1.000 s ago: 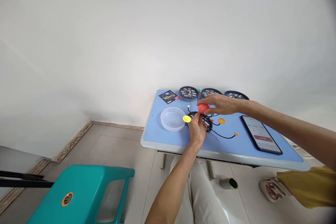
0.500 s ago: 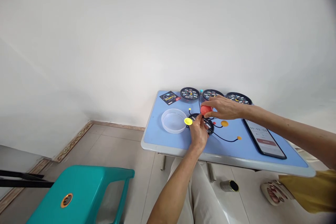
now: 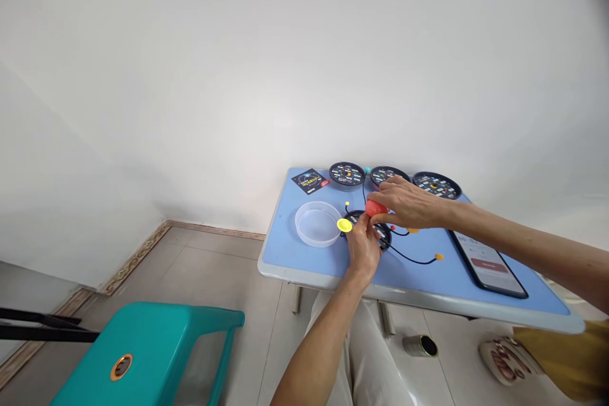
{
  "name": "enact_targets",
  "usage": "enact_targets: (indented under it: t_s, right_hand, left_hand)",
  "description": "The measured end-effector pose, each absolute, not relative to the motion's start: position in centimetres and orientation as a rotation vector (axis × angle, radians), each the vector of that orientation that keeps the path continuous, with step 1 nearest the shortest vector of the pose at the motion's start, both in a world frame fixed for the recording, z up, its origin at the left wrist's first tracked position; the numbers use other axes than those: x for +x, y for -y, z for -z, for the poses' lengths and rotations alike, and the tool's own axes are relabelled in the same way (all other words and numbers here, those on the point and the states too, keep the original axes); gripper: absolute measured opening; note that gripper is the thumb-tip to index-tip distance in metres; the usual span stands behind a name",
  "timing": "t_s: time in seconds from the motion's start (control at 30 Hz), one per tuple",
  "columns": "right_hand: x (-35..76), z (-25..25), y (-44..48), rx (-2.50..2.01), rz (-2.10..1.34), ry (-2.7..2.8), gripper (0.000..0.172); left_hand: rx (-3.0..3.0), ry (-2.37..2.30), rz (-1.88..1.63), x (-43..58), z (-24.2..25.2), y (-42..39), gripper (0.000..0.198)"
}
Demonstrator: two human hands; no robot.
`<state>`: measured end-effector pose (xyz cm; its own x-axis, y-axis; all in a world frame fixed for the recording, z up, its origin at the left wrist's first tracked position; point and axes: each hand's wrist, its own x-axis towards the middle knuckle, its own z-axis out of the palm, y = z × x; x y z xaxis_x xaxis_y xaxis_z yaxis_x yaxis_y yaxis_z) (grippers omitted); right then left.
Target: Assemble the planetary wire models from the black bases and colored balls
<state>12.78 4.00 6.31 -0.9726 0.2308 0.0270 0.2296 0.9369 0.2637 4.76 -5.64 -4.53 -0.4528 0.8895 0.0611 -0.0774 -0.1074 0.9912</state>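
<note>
red ball (image 3: pixel 375 208): above the far part of the black disc (image 3: pixel 384 239), between our two hands.
right hand (image 3: pixel 406 203): partly curled, thumb and fingers clamped round the ball from above and the disc's right. we read that as controlling its angle.
left hand (image 3: pixel 364 250): over the middle of the disc, fingers drawn in just under the ball. we can't tell if they pinch a stem or the ball's underside; probably bracing from below so the right hand doesn't tip things.
stalk (image 3: pixel 410 260): black, curving out right of the disc, orange knob (image 3: pixel 439 257) at its end. the outward spread likely keeps the knobs from fouling each other.
yellow cap (image 3: pixel 344 225): at the disc's left edge, outside our grip.
clear tub (image 3: pixel 318 243): left of the disc, probably parked aside to leave us elbow room.
phone (image 3: pixel 490 265): right of the disc, screen up, partly under our right forearm; likely placed for a glance.
three round dishes (image 3: pixel 348 174): in a row behind the disc on the desk (image 3: pixel 280 254), probably kept back from the work.
</note>
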Motion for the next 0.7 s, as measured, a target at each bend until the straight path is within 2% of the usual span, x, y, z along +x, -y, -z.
enact_targets:
  t_s: [0.17, 0.33, 0.5, 0.7]
  right_hand:
    - [12.4, -6.3, -3.1, 0.416, -0.72, -3.063, 0.056]
    - [11.9, -6.3, -2.2, 0.486, -0.884, -3.013, 0.062]
    - [11.3, -6.8, -1.2, 0.625, -0.858, -2.959, 0.062]
    - [11.0, -7.7, -0.4, 0.715, -0.752, -2.899, 0.053]
  left_hand:
    - [0.926, -1.437, -1.675, 4.8, 4.6, 5.7, 0.03]
    - [0.954, -1.475, -1.682, 4.8, 4.9, 5.6, 0.028]
    - [0.965, -1.522, -1.684, 4.8, 5.2, 5.4, 0.03]
    - [1.0, -1.561, -1.693, 4.8, 5.0, 5.6, 0.03]
